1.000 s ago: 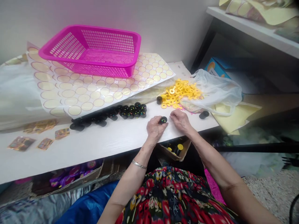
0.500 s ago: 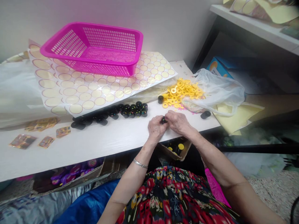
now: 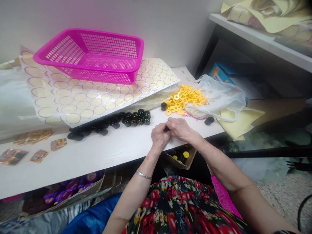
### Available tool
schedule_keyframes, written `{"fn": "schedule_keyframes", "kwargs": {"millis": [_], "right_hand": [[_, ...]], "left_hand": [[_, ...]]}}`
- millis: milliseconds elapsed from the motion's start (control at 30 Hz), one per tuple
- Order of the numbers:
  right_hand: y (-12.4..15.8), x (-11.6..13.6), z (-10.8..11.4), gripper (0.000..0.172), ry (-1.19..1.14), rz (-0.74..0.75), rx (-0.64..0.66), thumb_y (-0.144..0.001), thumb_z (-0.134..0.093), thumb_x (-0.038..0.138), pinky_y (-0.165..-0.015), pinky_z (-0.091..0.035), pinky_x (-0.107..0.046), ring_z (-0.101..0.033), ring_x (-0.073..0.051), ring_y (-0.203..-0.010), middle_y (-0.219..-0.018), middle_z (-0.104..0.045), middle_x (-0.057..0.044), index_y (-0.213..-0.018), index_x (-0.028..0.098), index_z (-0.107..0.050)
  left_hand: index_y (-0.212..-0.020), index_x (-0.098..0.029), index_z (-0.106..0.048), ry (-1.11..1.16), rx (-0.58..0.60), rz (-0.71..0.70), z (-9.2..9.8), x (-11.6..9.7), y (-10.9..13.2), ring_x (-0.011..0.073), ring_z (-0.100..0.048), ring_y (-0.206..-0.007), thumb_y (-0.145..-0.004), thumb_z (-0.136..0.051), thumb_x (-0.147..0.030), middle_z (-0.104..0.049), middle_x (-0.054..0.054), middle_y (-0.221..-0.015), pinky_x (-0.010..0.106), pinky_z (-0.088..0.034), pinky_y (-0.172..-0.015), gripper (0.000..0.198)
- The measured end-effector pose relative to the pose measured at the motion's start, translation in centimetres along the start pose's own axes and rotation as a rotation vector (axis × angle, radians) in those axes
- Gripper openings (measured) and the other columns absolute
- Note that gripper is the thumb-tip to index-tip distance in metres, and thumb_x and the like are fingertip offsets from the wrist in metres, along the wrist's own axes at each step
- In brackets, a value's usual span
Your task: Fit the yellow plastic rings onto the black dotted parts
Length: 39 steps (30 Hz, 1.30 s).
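Observation:
Near the table's front edge my left hand (image 3: 159, 136) is closed around a small black cup (image 3: 166, 128), mostly hidden by fingers. My right hand (image 3: 180, 129) meets it, its fingers pinched over the cup's top; whatever lies between those fingertips is hidden. Just beyond lies a heap of yellow rings (image 3: 187, 97) with tiny pink bits (image 3: 185, 114) at its foot. One black cup (image 3: 163, 106) stands at the heap's left side, and another black cup (image 3: 209, 121) lies to the right. A row of black cups (image 3: 134, 119), some with coloured specks inside, extends to the left.
Behind, a pink basket (image 3: 89, 71) sits on sticker sheets (image 3: 104, 97). Picture cards (image 3: 39, 156) lie at left. A plastic bag (image 3: 221, 96) and yellow paper (image 3: 240, 122) are at right. Below the table are a box of yellow-topped cups (image 3: 191, 159) and a box of purple items (image 3: 97, 188).
The view has shifted slightly, so the table's things sit a little further left and lower. My hands stay together, and the black cup between them is now more covered by my fingers.

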State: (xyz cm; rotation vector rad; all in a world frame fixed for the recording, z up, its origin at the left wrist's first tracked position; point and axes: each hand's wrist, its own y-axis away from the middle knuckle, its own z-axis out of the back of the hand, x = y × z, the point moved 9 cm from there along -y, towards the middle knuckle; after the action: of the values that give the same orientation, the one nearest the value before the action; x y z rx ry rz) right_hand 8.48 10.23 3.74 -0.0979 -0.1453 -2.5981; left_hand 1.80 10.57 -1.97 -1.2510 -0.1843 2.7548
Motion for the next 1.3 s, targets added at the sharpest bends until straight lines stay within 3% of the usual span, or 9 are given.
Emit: {"fn": "schedule_keyframes", "kwargs": {"millis": [167, 300, 400, 533, 733, 800, 967, 1133, 1300], "right_hand": [[0.4, -1.4, -0.2, 0.021, -0.100, -0.132, -0.041, -0.081, -0.041, 0.011, -0.059, -0.031, -0.026, -0.055, -0.016, -0.075, -0.090, -0.061, -0.007, -0.088, 0.015, -0.061], [0.5, -2.8, -0.4, 0.017, -0.426, -0.098, -0.104, -0.082, -0.045, 0.017, -0.069, -0.037, -0.024, -0.055, -0.014, -0.078, -0.084, -0.061, -0.004, -0.082, 0.015, -0.062], [0.1, -5.6, -0.5, 0.015, -0.610, -0.173, -0.213, -0.079, -0.048, 0.016, -0.073, -0.040, -0.025, -0.055, -0.014, -0.078, -0.081, -0.061, -0.003, -0.084, 0.015, -0.061], [-1.0, -8.6, -0.7, 0.018, -0.472, -0.336, -0.306, -0.078, -0.049, 0.019, -0.074, -0.040, -0.028, -0.054, -0.017, -0.082, -0.087, -0.059, -0.006, -0.090, 0.015, -0.062], [-3.5, -8.5, -1.3, 0.034, -0.183, -0.470, -0.249, -0.081, -0.050, 0.046, -0.067, -0.040, -0.029, -0.056, -0.021, -0.085, -0.103, -0.054, -0.010, -0.094, 0.016, -0.061], [-4.1, -8.1, -1.5, 0.034, -0.135, -0.488, -0.221, -0.081, -0.050, 0.047, -0.065, -0.040, -0.029, -0.057, -0.021, -0.084, -0.104, -0.054, -0.010, -0.093, 0.017, -0.061], [-3.6, -7.2, -1.6, 0.025, -0.096, -0.433, -0.210, -0.086, -0.041, 0.032, -0.065, -0.039, -0.028, -0.056, -0.019, -0.084, -0.101, -0.055, -0.009, -0.092, 0.018, -0.061], [-2.5, -7.4, -1.1, 0.024, -0.091, -0.429, -0.265, -0.087, -0.041, 0.030, -0.069, -0.039, -0.028, -0.053, -0.020, -0.088, -0.103, -0.053, -0.009, -0.098, 0.018, -0.059], [-5.3, -5.1, -0.7, 0.023, -0.018, -0.178, -0.200, -0.083, -0.043, 0.018, -0.071, -0.036, -0.030, -0.048, -0.022, -0.093, -0.107, -0.052, -0.010, -0.099, 0.020, -0.060]], "left_hand": [[-0.086, -0.025, -0.065, -0.011, 0.023, -0.010, 0.0, -0.3, 0.0, 0.0140, -0.052, -0.074, -0.071, -0.058, -0.027, -0.061, -0.002, -0.075, 0.025, -0.037, -0.066, 0.017], [-0.086, -0.024, -0.064, -0.011, 0.011, -0.025, 0.1, -0.5, 0.0, 0.0138, -0.053, -0.074, -0.072, -0.058, -0.031, -0.061, -0.002, -0.077, 0.025, -0.038, -0.067, 0.016], [-0.084, -0.024, -0.064, 0.000, 0.017, -0.018, 0.1, -0.4, 0.0, 0.0137, -0.053, -0.075, -0.070, -0.062, -0.034, -0.061, -0.002, -0.078, 0.025, -0.038, -0.068, 0.017], [-0.086, -0.024, -0.064, 0.005, 0.020, 0.021, 0.2, -0.1, 0.0, 0.0141, -0.053, -0.078, -0.067, -0.065, -0.030, -0.062, -0.002, -0.081, 0.025, -0.039, -0.070, 0.021], [-0.084, -0.023, -0.064, -0.003, -0.005, -0.017, 0.4, -0.3, 0.1, 0.0137, -0.053, -0.077, -0.066, -0.065, -0.029, -0.062, -0.002, -0.079, 0.025, -0.039, -0.070, 0.019], [-0.082, -0.023, -0.064, -0.011, -0.007, -0.026, 0.4, -0.4, 0.1, 0.0136, -0.053, -0.075, -0.065, -0.065, -0.028, -0.062, -0.002, -0.076, 0.025, -0.039, -0.070, 0.018], [-0.080, -0.024, -0.065, -0.035, 0.036, -0.043, 0.2, -0.8, 0.0, 0.0147, -0.054, -0.076, -0.063, -0.064, -0.023, -0.064, -0.002, -0.077, 0.027, -0.040, -0.070, 0.017], [-0.084, -0.025, -0.066, -0.036, 0.069, -0.044, -0.2, -0.8, -0.1, 0.0160, -0.054, -0.078, -0.061, -0.062, -0.018, -0.065, -0.002, -0.080, 0.028, -0.041, -0.072, 0.024], [-0.084, -0.023, -0.066, -0.006, 0.043, -0.020, -0.2, -0.3, -0.1, 0.0159, -0.054, -0.077, -0.059, -0.069, -0.028, -0.065, -0.002, -0.079, 0.028, -0.041, -0.073, 0.026]]}}
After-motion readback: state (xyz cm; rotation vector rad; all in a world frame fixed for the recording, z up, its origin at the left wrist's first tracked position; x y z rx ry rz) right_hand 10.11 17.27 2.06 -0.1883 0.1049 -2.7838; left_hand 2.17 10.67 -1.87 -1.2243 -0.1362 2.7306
